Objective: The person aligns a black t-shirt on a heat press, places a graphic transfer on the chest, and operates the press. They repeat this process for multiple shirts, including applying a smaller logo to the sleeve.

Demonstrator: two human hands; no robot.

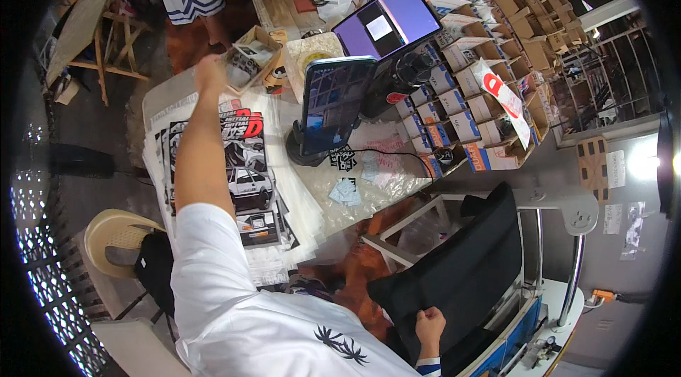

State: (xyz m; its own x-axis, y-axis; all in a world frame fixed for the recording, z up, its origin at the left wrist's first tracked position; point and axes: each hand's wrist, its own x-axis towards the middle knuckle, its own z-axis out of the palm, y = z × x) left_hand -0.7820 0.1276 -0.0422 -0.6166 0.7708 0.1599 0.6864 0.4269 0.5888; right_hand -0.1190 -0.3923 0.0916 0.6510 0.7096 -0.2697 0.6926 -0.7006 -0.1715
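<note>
My left arm stretches far across the work table. At its end my left hand [211, 75] is smeared by motion, beside an open box [250, 58] with small items in it; its fingers cannot be made out. Under that arm lies a stack of printed sheets [248, 157] with a white car and red lettering. My right hand [430, 327] is low on the right, fingers curled closed, in front of black cloth [461, 263] draped over a white-framed machine. Whether it pinches the cloth or something small is hidden.
A phone [333, 104] stands on a dark holder near a lit laptop screen [386, 19]. Rows of cardboard bins [461, 104] fill the table's right side. A plastic chair [117, 239] is at the left. Another person's hand [216, 36] hangs near the far table edge.
</note>
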